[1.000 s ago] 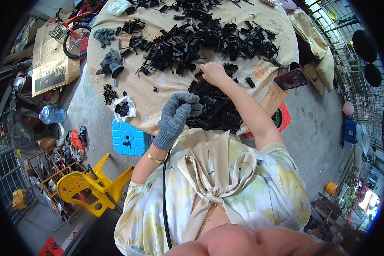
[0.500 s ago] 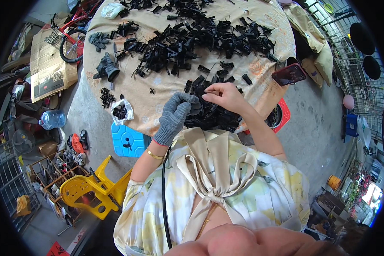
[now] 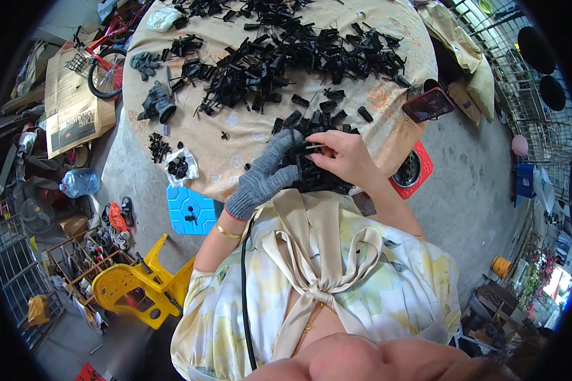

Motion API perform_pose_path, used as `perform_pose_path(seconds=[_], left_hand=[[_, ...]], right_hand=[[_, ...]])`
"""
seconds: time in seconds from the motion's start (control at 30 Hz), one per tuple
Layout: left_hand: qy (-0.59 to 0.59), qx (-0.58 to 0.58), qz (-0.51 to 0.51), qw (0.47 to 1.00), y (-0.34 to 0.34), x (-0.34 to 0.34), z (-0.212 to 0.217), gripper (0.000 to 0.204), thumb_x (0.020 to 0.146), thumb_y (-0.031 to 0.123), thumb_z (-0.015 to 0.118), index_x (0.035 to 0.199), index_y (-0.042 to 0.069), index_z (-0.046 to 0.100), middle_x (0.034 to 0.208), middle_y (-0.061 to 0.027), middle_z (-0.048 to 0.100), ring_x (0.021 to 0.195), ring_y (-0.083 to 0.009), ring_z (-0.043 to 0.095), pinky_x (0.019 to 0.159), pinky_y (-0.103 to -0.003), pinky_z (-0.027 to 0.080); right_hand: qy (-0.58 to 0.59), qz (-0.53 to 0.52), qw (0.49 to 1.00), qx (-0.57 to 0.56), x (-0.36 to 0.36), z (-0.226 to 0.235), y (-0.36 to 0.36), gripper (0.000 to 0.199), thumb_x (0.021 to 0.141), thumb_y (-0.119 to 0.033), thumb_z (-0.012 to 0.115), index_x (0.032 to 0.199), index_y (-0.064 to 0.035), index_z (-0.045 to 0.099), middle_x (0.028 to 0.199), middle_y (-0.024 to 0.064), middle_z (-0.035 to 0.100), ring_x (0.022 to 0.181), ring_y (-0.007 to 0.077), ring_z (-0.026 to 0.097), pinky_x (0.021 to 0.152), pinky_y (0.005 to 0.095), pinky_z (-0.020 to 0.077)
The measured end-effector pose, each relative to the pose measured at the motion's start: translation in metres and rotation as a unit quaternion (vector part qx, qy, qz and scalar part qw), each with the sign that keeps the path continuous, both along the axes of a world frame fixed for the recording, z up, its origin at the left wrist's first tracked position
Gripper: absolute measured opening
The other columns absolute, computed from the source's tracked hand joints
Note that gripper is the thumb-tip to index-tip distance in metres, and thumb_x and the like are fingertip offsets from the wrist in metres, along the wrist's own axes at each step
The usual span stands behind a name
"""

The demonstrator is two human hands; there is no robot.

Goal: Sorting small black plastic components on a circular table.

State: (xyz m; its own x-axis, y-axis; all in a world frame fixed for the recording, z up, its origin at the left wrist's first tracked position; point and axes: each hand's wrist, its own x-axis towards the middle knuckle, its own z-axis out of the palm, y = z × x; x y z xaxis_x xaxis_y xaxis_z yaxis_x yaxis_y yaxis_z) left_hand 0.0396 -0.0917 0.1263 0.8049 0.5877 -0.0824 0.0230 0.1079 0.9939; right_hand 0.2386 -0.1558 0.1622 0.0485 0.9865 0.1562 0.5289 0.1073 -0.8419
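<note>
My left hand, in a grey knitted glove, reaches over the near edge of the table with its fingers stretched forward and its thumb apart. Dark pieces lie by its fingertips; no firm grip on one shows. Just right of it, my bare right hand pinches a thin pale strip between thumb and fingers, pointing left towards the glove. Under both hands is a near heap of small black plastic parts, partly hidden by them. A larger pile of similar black parts spreads across the cloth-covered table.
Spare grey gloves and a white bag of small black bits lie at the table's left. A phone sits at the right edge. Around the table stand a blue stool, a red stool and a yellow chair.
The gloved left hand has gone from curled fingers to stretched ones, moving slightly forward. My right hand has turned and come lower, and the pale strip now shows in its pinch.
</note>
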Motion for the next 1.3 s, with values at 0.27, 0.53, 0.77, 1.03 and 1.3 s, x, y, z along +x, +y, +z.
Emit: perform_pose_path(seconds=[0.27,0.53,0.77,1.03,1.3], left_hand=[[-0.154,-0.324,-0.038,0.933,0.003,-0.002,0.038,0.059,0.082,0.021,0.061,0.129,-0.003,0.034,0.124,-0.0124,0.044,0.113,-0.0217,0.045,0.096,-0.035,0.037],[-0.084,-0.343,-0.010,0.936,-0.004,0.002,0.034,0.051,0.079,0.017,0.062,0.121,-0.001,0.040,0.107,-0.0121,0.054,0.095,-0.0217,0.056,0.085,-0.034,0.047],[-0.157,-0.313,0.121,0.929,-0.002,0.005,0.026,0.048,0.073,0.001,0.063,0.117,0.004,0.044,0.104,-0.0160,0.056,0.090,-0.0237,0.059,0.080,-0.033,0.049],[-0.048,-0.079,0.154,0.984,-0.012,0.012,0.028,0.046,0.075,-0.002,0.064,0.117,0.002,0.047,0.109,-0.0075,0.055,0.096,-0.0153,0.055,0.084,-0.028,0.046],[-0.015,-0.070,0.165,0.984,-0.013,0.009,0.036,0.039,0.078,0.000,0.063,0.114,0.001,0.049,0.107,-0.0068,0.056,0.095,-0.0119,0.054,0.084,-0.025,0.045]], right_hand=[[-0.103,0.105,0.981,0.126,0.001,0.006,0.001,0.033,0.067,-0.011,0.065,0.099,-0.0090,0.058,0.063,0.0043,0.050,0.058,0.0205,0.054,0.051,0.0301,0.0438],[-0.155,0.120,0.968,0.159,-0.009,0.015,0.001,0.040,0.064,-0.007,0.069,0.102,-0.0094,0.059,0.065,0.0054,0.052,0.055,0.0215,0.053,0.050,0.0302,0.0424],[0.114,0.006,0.993,-0.029,0.001,0.014,-0.003,0.022,0.081,-0.006,0.059,0.102,-0.0011,0.059,0.065,-0.0002,0.053,0.057,0.0040,0.045,0.050,0.0194,0.0376],[0.255,0.018,0.957,-0.140,-0.024,0.005,-0.002,0.018,0.087,-0.012,0.053,0.092,0.0032,0.061,0.063,-0.0011,0.054,0.055,0.0031,0.048,0.051,0.0186,0.0397],[0.274,0.013,0.950,-0.149,-0.029,0.007,-0.001,0.017,0.087,-0.012,0.053,0.087,0.0029,0.062,0.060,-0.0016,0.053,0.054,0.0032,0.047,0.049,0.0187,0.0390]])
